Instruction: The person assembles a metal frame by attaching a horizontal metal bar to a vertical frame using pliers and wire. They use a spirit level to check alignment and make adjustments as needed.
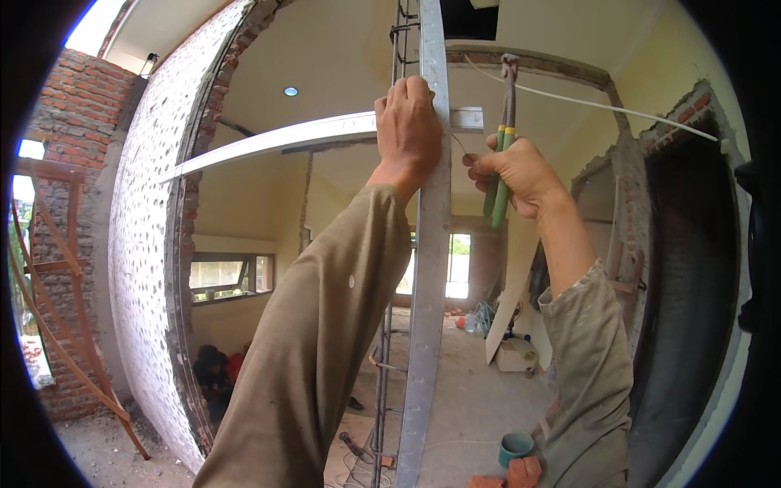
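Observation:
A long, light metal channel (285, 134) runs level across the view and meets an upright metal channel (429, 325). My left hand (407, 130) is closed around the level one at the crossing, its fingertips hidden behind. Beside the crossing, my right hand (525, 175) grips pincers (508, 114) with green handles and yellow bands, jaws pointing up. A thin wire (458, 145) stretches between the crossing and the fingertips of my right hand. Behind the upright channel stands a tied steel rebar cage (381, 398).
A chipped white wall panel (146, 220) rises at left, near wooden braces (77, 325). A person (213, 378) crouches low behind it. A white cable (594, 104) crosses at upper right. Below lie a green bucket (516, 447) and red bricks (523, 472).

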A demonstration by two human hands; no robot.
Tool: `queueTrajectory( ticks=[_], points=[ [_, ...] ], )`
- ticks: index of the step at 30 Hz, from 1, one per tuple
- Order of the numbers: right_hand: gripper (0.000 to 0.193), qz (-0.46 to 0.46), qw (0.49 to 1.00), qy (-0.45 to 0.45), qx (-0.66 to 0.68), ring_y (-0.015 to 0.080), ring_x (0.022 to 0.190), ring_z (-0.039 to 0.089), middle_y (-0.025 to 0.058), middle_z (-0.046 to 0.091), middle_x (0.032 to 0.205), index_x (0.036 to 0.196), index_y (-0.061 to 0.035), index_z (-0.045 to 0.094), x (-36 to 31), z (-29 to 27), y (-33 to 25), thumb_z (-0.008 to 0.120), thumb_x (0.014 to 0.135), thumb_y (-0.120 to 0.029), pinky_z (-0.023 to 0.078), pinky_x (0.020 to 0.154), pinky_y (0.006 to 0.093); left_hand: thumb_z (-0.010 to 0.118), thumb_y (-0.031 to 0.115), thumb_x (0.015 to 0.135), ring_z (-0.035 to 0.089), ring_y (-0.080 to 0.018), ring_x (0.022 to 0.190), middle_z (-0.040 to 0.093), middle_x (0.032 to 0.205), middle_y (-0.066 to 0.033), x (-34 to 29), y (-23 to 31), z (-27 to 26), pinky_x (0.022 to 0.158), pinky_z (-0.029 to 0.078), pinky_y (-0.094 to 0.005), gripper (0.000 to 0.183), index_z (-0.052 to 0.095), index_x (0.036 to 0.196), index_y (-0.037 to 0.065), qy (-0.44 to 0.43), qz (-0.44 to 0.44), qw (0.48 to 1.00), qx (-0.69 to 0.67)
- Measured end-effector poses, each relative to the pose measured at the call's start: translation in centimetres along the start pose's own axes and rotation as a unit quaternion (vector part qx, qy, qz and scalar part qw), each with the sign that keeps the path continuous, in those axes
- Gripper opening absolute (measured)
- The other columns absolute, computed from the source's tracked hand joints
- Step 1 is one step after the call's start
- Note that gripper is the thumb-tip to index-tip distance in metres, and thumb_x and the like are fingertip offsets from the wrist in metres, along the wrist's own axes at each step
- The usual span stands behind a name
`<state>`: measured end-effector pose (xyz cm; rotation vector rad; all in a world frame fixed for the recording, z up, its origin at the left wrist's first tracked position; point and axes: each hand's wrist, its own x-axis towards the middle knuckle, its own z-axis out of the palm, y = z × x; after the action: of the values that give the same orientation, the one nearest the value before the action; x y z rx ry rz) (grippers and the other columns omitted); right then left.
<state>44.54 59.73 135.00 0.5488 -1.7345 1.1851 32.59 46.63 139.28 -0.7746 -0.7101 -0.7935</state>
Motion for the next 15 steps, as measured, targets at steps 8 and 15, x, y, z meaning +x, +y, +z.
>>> queueTrajectory(
  ticks=[8,15],
  points=[
    [0.038,-0.078,0.990,0.064,-0.096,0.0160,0.076,0.065,0.0146,0.070,0.093,0.117,-0.0003,0.046,2.4,1.8,-2.0,0.061,0.083,0.005,0.051,0.068,0.0300,0.063,0.007,0.092,0.063,-0.0386,0.088,0.063,0.097,-0.0154,-0.2,-0.3,-0.1,0.077,0.050,-0.0480,0.008,0.059,0.092,0.001,-0.023,-0.011,0.998,-0.057],
    [0.042,-0.062,0.994,0.020,-0.084,0.0163,0.079,0.067,0.0137,0.069,0.095,0.122,0.0016,0.044,2.7,1.7,-4.3,0.061,0.083,0.003,0.054,0.075,0.0304,0.079,0.018,0.079,0.066,-0.0376,0.095,0.065,0.105,-0.0178,-1.3,-0.1,-1.4,0.085,0.055,-0.0419,0.037,0.070,0.109,-0.003,-0.041,0.003,0.992,-0.123]
  ],
)
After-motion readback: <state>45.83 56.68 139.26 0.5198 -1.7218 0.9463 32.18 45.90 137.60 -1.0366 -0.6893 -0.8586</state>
